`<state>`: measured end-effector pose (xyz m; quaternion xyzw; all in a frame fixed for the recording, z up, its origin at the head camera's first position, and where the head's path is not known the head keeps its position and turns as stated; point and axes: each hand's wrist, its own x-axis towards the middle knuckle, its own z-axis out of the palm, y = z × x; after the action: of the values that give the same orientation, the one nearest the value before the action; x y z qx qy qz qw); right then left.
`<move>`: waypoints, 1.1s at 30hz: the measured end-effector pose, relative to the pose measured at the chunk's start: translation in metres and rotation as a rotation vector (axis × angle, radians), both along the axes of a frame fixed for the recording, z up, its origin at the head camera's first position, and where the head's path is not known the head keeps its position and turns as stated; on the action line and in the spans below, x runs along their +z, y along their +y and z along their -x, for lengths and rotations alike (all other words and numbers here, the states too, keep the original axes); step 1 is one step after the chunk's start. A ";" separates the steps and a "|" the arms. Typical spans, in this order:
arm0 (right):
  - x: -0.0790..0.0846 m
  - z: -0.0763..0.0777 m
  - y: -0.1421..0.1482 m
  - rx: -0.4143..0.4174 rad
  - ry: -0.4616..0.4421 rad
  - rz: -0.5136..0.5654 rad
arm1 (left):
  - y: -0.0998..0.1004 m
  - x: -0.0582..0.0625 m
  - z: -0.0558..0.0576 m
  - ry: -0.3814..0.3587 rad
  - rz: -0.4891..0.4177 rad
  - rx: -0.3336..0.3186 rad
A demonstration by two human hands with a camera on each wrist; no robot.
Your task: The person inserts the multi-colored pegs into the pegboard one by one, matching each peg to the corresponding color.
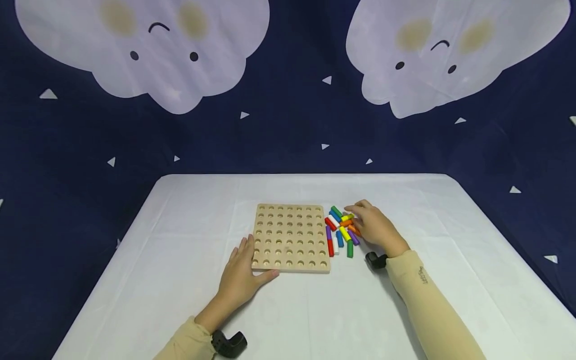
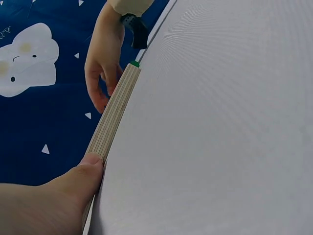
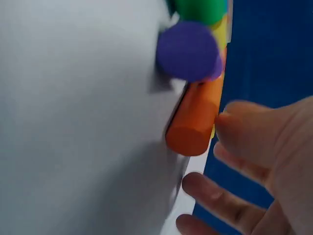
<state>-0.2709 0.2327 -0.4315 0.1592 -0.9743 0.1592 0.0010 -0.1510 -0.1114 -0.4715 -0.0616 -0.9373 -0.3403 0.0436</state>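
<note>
A square wooden peg board [image 1: 293, 238] with rows of round holes lies on the table. My left hand [image 1: 239, 272] rests at its near left corner, straight fingers along the left side and thumb on the front edge. In the left wrist view, the thumb [image 2: 91, 164] presses the board's layered edge [image 2: 115, 110]. My right hand [image 1: 375, 225] reaches over a pile of coloured pegs right of the board, fingers spread and bent. Its thumb is right beside an orange peg [image 3: 193, 120], near a yellow peg [image 1: 347, 217]. A purple peg [image 3: 188, 51] lies close by.
Red, blue, white, green and purple pegs lie loosely heaped along the board's right edge, among them a green peg [image 1: 350, 249] at the near end. A white cloth covers the table [image 1: 180, 225]. Behind hangs a dark blue curtain [image 1: 288, 145] with clouds.
</note>
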 end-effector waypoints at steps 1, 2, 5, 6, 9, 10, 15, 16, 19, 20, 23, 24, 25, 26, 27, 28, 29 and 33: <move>0.001 0.002 -0.001 0.019 0.006 -0.018 | 0.000 0.001 0.000 -0.004 0.001 0.000; 0.003 0.003 -0.002 0.039 0.013 -0.043 | 0.000 0.001 0.000 -0.004 0.002 0.000; 0.008 0.006 -0.005 0.070 0.025 -0.120 | 0.000 0.001 0.001 -0.001 0.004 0.001; 0.009 0.006 -0.006 0.076 0.029 -0.146 | 0.001 0.001 0.001 0.000 0.005 0.001; 0.012 0.007 -0.007 0.089 0.051 -0.212 | 0.001 0.001 0.001 0.001 0.004 0.004; 0.012 0.008 -0.006 0.094 0.056 -0.225 | 0.002 0.001 0.001 0.002 0.004 0.006; 0.011 0.009 -0.003 0.107 0.101 -0.252 | 0.003 0.002 0.000 -0.001 0.010 0.006; 0.011 0.009 -0.003 0.109 0.118 -0.253 | 0.003 0.002 0.000 0.001 0.012 0.005; 0.011 0.007 -0.001 0.123 0.172 -0.261 | 0.004 0.002 0.000 0.011 0.015 0.007; 0.011 0.007 -0.001 0.127 0.185 -0.262 | 0.004 0.002 0.000 0.015 0.017 0.009; 0.011 0.007 0.000 0.132 0.196 -0.268 | 0.004 0.001 0.000 0.013 0.020 0.014; 0.012 0.006 0.000 0.127 0.189 -0.271 | 0.004 0.001 0.000 0.014 0.020 0.015; 0.013 0.006 0.000 0.122 0.178 -0.273 | 0.004 0.000 0.000 0.018 0.019 0.013; 0.014 0.006 0.000 0.110 0.165 -0.275 | 0.004 0.000 0.000 0.020 0.018 0.013; 0.016 0.006 0.000 0.095 0.149 -0.270 | 0.004 0.000 0.000 0.018 0.014 0.011; 0.017 0.006 0.001 0.079 0.133 -0.264 | 0.004 0.000 0.000 0.019 0.014 0.011; 0.019 0.007 0.001 0.063 0.115 -0.248 | 0.004 0.000 0.000 0.019 0.013 0.010; 0.024 0.013 0.000 0.015 0.033 -0.125 | 0.004 0.000 0.000 0.018 0.013 0.010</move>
<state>-0.2843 0.2329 -0.4077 0.1688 -0.9810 0.0956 0.0059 -0.1508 -0.1070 -0.4711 -0.0604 -0.9393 -0.3336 0.0531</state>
